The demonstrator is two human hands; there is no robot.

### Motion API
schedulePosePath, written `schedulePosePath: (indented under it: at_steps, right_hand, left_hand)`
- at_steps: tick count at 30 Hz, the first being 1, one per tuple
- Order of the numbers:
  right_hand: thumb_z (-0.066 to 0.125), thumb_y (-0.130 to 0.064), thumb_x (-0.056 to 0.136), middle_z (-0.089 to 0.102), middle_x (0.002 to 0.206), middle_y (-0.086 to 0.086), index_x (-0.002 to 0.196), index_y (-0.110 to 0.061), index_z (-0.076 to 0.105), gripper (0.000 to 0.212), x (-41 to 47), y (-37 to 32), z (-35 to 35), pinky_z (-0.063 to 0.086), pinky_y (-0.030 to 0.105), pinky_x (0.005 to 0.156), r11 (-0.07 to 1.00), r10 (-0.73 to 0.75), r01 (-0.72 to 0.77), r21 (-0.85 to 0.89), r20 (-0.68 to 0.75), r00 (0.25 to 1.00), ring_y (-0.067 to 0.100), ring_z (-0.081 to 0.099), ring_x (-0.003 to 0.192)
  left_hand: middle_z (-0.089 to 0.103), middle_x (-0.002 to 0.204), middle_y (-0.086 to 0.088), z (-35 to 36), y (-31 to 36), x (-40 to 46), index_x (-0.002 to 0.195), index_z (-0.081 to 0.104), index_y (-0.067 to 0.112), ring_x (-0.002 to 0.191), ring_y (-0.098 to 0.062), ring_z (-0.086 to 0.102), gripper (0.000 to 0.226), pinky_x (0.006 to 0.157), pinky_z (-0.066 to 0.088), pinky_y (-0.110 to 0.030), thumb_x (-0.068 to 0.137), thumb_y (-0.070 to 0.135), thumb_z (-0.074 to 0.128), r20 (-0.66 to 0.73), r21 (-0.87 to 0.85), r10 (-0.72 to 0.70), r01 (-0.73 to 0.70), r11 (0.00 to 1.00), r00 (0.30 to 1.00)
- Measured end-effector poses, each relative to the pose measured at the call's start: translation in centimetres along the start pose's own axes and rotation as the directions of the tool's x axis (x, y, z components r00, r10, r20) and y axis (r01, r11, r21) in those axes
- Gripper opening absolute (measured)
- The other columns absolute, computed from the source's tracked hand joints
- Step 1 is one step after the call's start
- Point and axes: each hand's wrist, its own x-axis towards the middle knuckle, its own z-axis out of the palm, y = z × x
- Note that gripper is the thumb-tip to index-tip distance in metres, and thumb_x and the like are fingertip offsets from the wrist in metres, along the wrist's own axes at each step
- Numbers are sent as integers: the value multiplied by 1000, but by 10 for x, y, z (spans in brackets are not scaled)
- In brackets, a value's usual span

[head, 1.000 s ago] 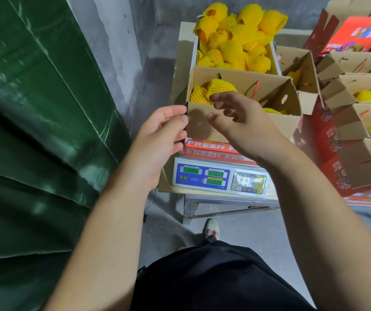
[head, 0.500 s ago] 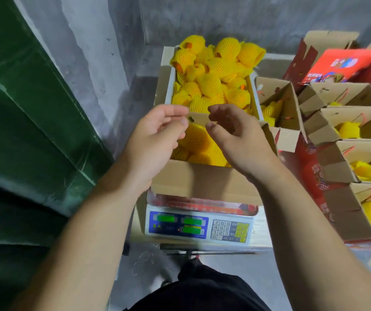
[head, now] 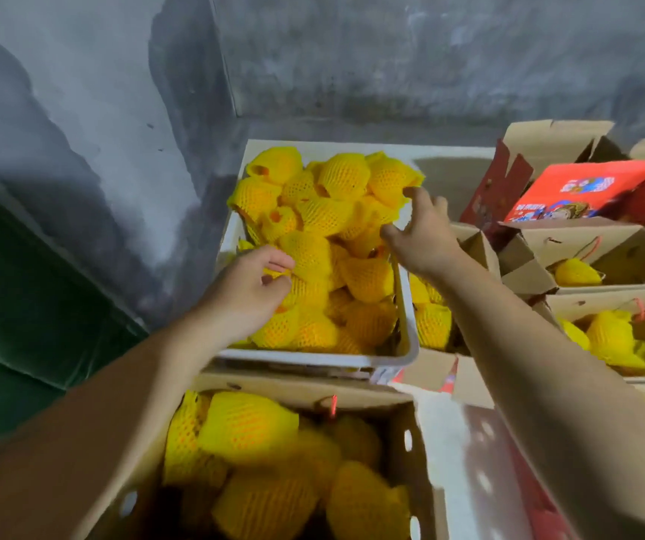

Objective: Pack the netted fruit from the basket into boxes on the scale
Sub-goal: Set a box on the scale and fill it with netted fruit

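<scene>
While both hands reach, netted fruit [head: 325,243] beneath

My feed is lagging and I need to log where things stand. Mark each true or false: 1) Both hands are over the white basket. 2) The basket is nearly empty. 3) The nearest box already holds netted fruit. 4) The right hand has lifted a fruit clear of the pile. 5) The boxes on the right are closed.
1) True: left hand and right hand reach over the white basket.
2) False: it is piled high with netted fruit.
3) True: the nearest box holds several.
4) False: its fingers are spread at the pile's right edge, nothing lifted.
5) False: the boxes on the right stand open, with fruit inside.
</scene>
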Motion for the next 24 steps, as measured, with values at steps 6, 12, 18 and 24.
schedulePosePath:
  at_steps: [6,12,18,24]
  right_hand:
    - [67,-38,97,26,165,15,164,-17,19,85,119,23,-1,39,34,116,928,220,-201,312,-27,975,33,35,149]
    - [74,-39,90,47,137,14,150,-26,38,71,145,39,40,51,40,96,927,199,-188,323,-2,980,36,56,122]
    - [72,-27,82,53,135,9,139,-25,28,71,116,48,85,49,47,94,953,1,76,292,-256,967,38,59,116]
    - [71,-19,84,50,141,17,158,-16,30,85,117,52,86,38,46,106,968,-86,152,202,-304,949,41,47,127]
  left_hand:
    - [63,124,-10,18,46,107,126,68,26,118,-34,59,50,110,42,-42,78,33,57,-119,330,208,-159,930,971]
    - [34,165,-8,58,73,188,164,30,23,150,-33,32,77,122,21,-40,97,40,65,70,601,197,-199,774,978]
    - [42,139,-13,73,36,208,155,44,26,121,-38,55,88,104,47,-47,80,49,82,-103,641,285,-155,751,953]
    - [56,137,-10,85,47,212,142,46,29,123,-39,54,80,105,42,-46,74,52,81,-89,691,260,-129,711,961]
